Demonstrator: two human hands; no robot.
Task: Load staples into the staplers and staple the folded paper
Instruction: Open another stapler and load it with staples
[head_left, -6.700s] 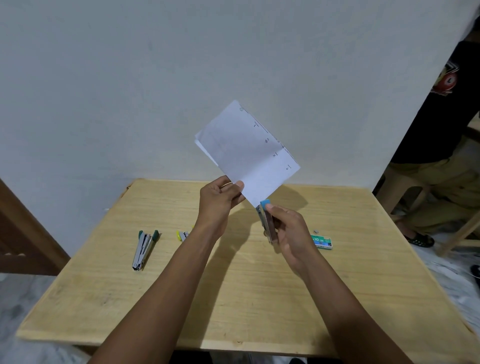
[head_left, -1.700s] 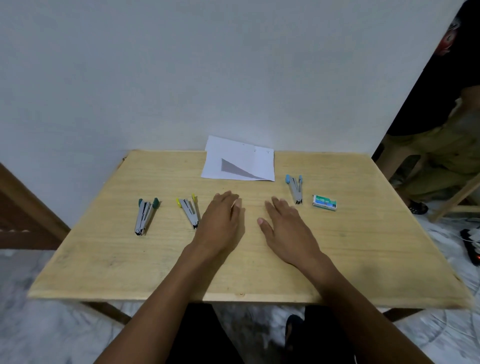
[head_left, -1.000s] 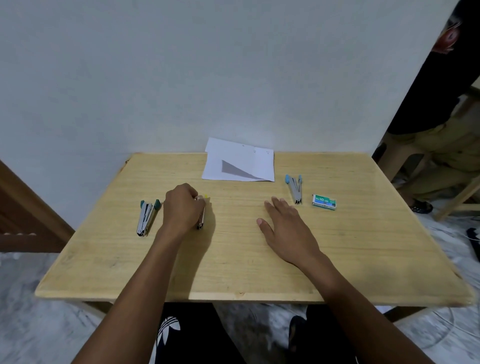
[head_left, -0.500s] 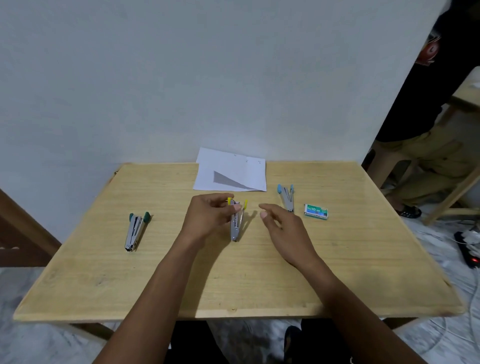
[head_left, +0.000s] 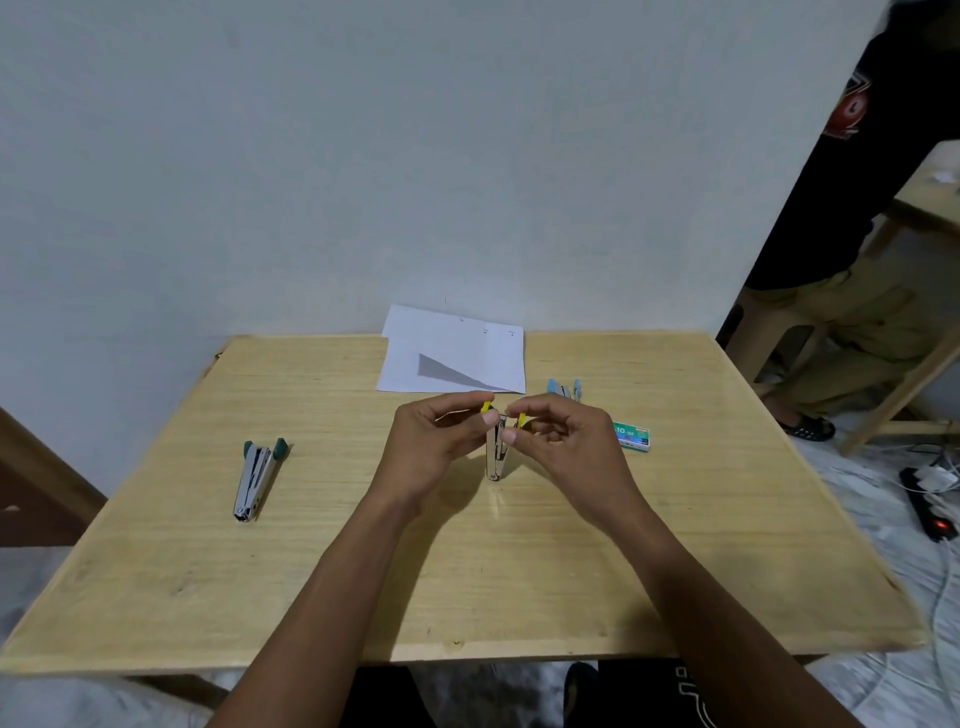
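Observation:
A small metal stapler with yellow tips (head_left: 496, 457) is held above the middle of the wooden table (head_left: 363, 571). My left hand (head_left: 434, 441) pinches its yellow top end from the left. My right hand (head_left: 563, 441) pinches the same end from the right. The folded white paper (head_left: 457, 358) lies at the table's far edge against the wall. A green-tipped stapler (head_left: 255, 478) lies flat on the left. A blue-tipped stapler (head_left: 563, 388) lies behind my right hand, partly hidden. A green staple box (head_left: 631, 435) sits right of my right hand.
A white wall stands right behind the table. A person in dark shirt and khaki trousers (head_left: 852, 291) sits on a stool at the right. A black power strip with cables (head_left: 932, 504) lies on the floor to the right.
My left hand picked the yellow-tipped stapler off the table and brought it to the middle. My right hand rose from the table and took hold of its top end.

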